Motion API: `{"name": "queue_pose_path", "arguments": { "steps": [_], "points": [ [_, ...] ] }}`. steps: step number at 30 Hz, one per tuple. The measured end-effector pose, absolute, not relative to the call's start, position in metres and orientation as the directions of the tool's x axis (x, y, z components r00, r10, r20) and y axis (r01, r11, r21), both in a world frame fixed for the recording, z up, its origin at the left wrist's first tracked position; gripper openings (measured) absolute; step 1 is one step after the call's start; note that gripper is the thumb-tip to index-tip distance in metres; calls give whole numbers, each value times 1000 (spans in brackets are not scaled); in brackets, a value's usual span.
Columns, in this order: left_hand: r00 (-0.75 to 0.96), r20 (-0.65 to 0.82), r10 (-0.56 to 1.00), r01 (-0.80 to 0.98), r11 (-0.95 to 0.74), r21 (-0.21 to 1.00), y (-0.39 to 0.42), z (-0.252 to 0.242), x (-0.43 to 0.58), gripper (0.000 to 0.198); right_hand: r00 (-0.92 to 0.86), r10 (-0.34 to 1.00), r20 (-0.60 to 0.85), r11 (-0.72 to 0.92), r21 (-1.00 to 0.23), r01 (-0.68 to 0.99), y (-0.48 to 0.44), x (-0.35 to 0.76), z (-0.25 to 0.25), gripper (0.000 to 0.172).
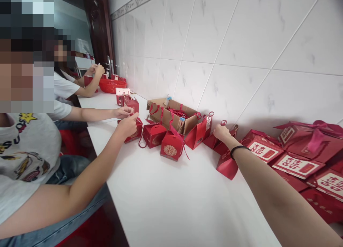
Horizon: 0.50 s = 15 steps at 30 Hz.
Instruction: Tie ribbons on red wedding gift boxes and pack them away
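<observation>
My right hand [222, 131] reaches in from the lower right, a black band round its wrist. Its fingers are closed around the top of a red gift box [211, 141], and a small ribbon loop [223, 122] sticks up above them. The fingertips are partly hidden. Just below the wrist stands another red box [227, 166]. To the left is a red box with a ribbon loop [197, 134], and beside it a red box with a round gold pattern [171, 147]. My left hand is out of the picture.
A cardboard box [158, 114] of red ribbons stands against the tiled wall. Several larger red packages [264, 150] line the right. On the left, a co-worker's hands [128, 123] work on a red box [134, 132]; farther back, another person sits by a red basin [112, 85].
</observation>
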<state>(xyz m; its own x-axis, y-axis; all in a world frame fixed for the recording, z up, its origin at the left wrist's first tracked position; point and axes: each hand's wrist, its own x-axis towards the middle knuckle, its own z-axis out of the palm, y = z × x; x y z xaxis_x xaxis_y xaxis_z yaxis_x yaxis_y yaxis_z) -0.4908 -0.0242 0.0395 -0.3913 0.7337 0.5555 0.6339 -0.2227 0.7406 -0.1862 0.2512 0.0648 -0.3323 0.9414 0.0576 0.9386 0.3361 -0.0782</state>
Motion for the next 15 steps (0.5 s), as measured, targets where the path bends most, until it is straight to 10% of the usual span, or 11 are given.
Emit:
{"name": "queue_pose_path", "arguments": {
  "steps": [15],
  "points": [
    [258,401,879,424,-476,771,1,-53,-52,22,-654,703,280,704,-137,697,112,-62,142,19]
  ]
}}
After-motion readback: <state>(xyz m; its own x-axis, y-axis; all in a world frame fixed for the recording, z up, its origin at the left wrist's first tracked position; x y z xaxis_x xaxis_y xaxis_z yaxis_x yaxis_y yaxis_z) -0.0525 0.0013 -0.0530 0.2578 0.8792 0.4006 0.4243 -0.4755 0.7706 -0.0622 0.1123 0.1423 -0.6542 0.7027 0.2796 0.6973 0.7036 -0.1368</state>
